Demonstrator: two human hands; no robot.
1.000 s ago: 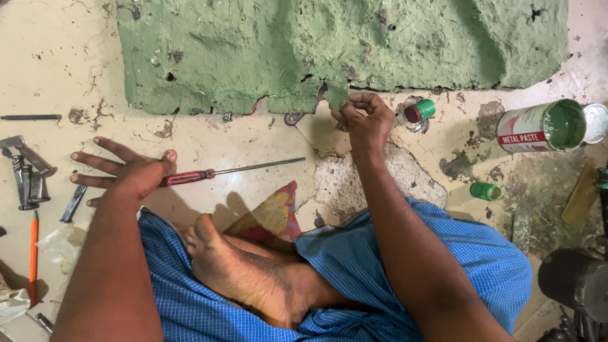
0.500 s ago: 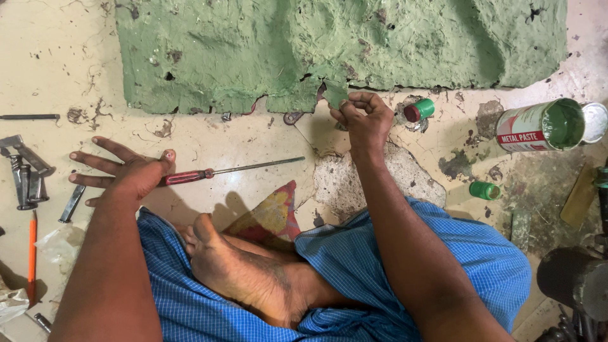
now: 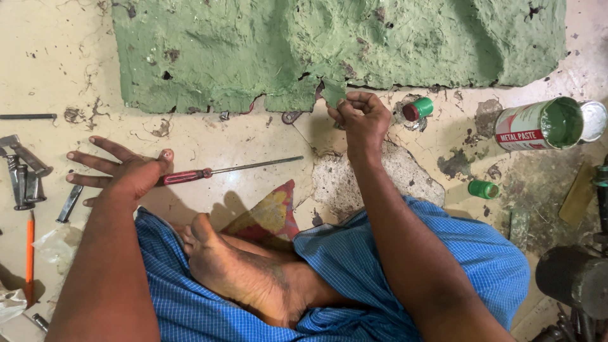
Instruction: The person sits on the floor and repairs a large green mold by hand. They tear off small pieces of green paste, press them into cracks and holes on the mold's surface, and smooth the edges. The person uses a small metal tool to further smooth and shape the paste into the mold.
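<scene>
- Left hand (image 3: pixel 123 172): pressed flat on the pale floor (image 3: pixel 209 136), fingers spread, grip released. The thumb tip lies at the red handle of a screwdriver (image 3: pixel 221 171), touching it or just short of it; the hand does not close round it.
- Screwdriver: lies flat on the floor, handle toward the left hand, steel shaft pointing toward the right hand.
- Right hand (image 3: pixel 361 117): raised at the lower edge of the green slab (image 3: pixel 316 50), fingertips pinched on a small green flake (image 3: pixel 334 93) just below that ragged edge. Whether the flake is joined to the slab cannot be told.
- Green slab: large, rough, dented surface, lying on the floor at the top of the view, lower border broken and uneven.
- Right side: an open can (image 3: pixel 538 125) lies tipped over, green paste inside, its lid just beside it. A green-and-red capped tube (image 3: pixel 418 109) lies near the right hand; a small green cap (image 3: pixel 483 189) lies lower, well apart.
- Left side: metal tools (image 3: pixel 24 177) in a cluster, an orange pencil (image 3: pixel 29 250) below them.
- Person seated cross-legged in blue checked cloth (image 3: pixel 380 266), one bare foot (image 3: pixel 247 272) upturned.
</scene>
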